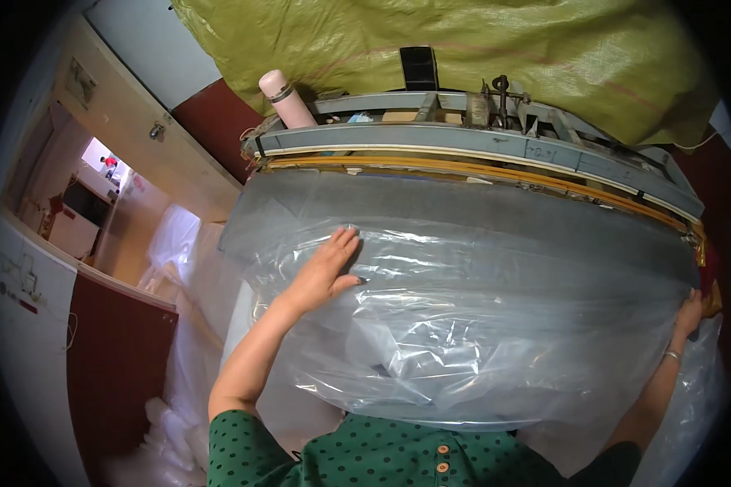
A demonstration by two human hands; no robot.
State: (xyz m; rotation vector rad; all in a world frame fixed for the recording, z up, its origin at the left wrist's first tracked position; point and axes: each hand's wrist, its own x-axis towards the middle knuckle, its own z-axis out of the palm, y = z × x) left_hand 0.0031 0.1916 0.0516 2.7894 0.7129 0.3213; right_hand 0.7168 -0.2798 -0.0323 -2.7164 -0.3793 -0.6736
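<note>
- Step in hand, as judged: a large clear plastic sheet is being spread and smoothed over the grey surface, its far edge lying just short of the long bar of the machine that runs across the back.
- Position of the sheet: it covers most of the surface from the person's chest outward, crumpled and glossy near the body, flatter toward the bar.
- Left hand: laid palm down on the sheet at its upper left part, fingers extended and close together, thumb out to the side; it presses flat and grips nothing. The forearm rises from the lower left, elbow bent.
- Right hand: at the far right edge of the sheet, fingers curled at the plastic border; whether it pinches the film or merely rests against it cannot be told. A bracelet sits on the wrist.
- Next move, as judged: it calls for both hands to keep the film taut and its far edge parallel to the bar, without creases.
- Surroundings: a pink bottle stands on the machine's left end; a green tarpaulin hangs behind; more plastic film lies on the floor at left.
</note>
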